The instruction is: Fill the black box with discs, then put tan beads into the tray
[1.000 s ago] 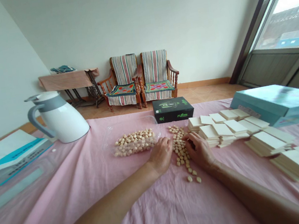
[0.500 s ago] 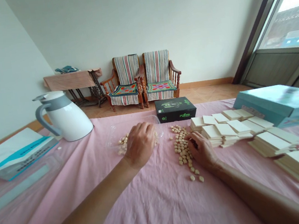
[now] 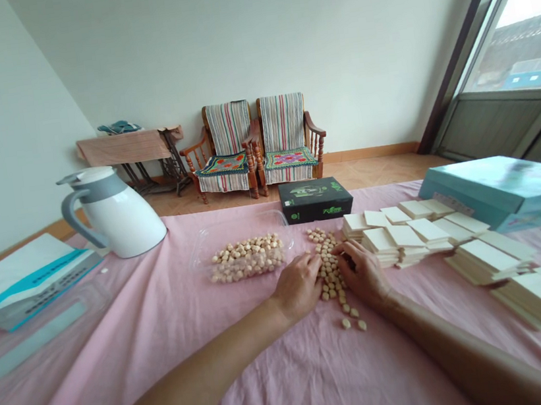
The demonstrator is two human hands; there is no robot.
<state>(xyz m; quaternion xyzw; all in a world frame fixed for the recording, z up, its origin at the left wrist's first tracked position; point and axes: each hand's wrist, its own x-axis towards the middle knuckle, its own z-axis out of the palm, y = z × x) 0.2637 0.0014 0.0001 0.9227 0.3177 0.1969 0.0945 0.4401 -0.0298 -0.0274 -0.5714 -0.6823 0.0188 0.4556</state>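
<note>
Small pale wooden pieces (image 3: 328, 268), rounded and nut-sized, lie in a loose heap on the pink cloth. My left hand (image 3: 300, 283) is at the heap's left edge, its fingers bent and pressed together at the tips; anything between them is hidden. On the opposite side my right hand (image 3: 366, 276) touches the heap, with thumb and fingers curled inward; I cannot make out what they hold. Left of the heap, a clear plastic tray (image 3: 198, 242) contains many more such pieces. Several strays lie near my right wrist.
Stacks of pale rectangular blocks (image 3: 407, 234) stand to the right, before a light blue box (image 3: 502, 188). A black box (image 3: 317, 200) sits at the back. To the left are a white jug (image 3: 125, 215), a white-and-blue packet (image 3: 31, 280) and a clear lid (image 3: 34, 343).
My left hand has moved right and nearer, from over the clear tray to the heap, uncovering the pieces in the tray. My right hand has stayed at the heap.
</note>
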